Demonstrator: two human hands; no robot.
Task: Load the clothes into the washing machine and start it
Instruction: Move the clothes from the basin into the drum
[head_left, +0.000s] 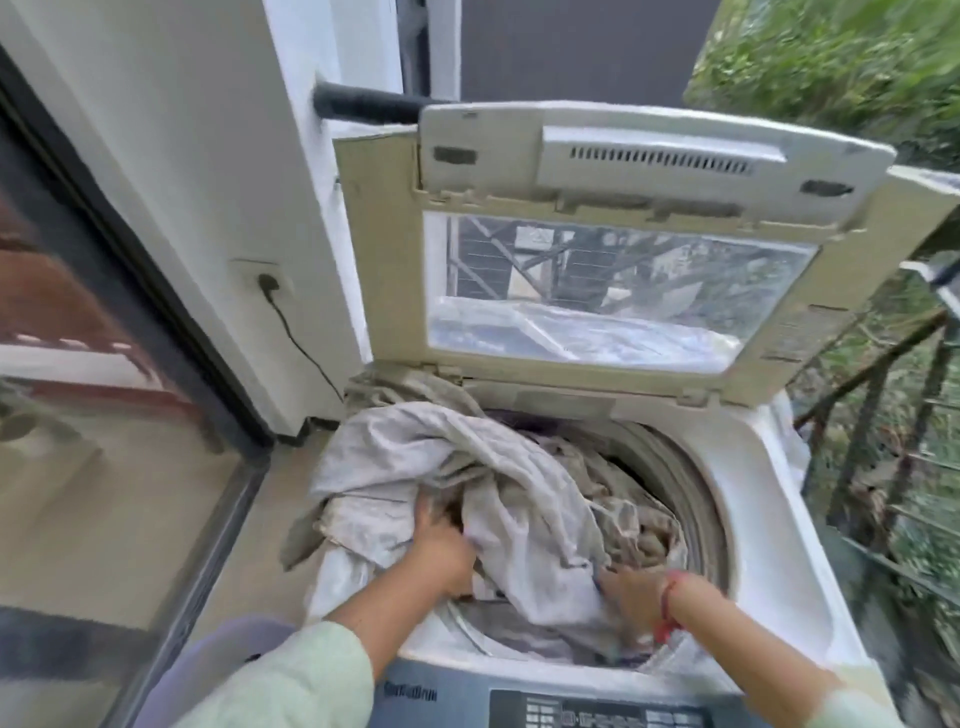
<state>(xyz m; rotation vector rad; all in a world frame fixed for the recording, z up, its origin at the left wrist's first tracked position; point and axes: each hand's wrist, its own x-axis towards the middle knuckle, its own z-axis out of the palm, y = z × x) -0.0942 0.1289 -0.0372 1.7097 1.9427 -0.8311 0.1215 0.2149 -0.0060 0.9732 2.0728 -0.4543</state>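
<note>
From the head view I count one washing machine (769, 519), one raised lid (384, 260) and one pale bundle of clothes (457, 457) at centre frame. The bundle lies half in the drum (691, 493) and spills over the machine's left edge, and I judge that overhang could snag under the lid. Two hands are in view: the left hand (441, 551) curls its fingers round a fold, while the right hand (623, 587) at lower right has its fingers buried, so I cannot tell its hold.

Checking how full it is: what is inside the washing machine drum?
Pale cloth fills the drum, spilling over its left rim; the left hand and right hand dig into it. The drum's bottom and anything underneath are hidden.
</note>
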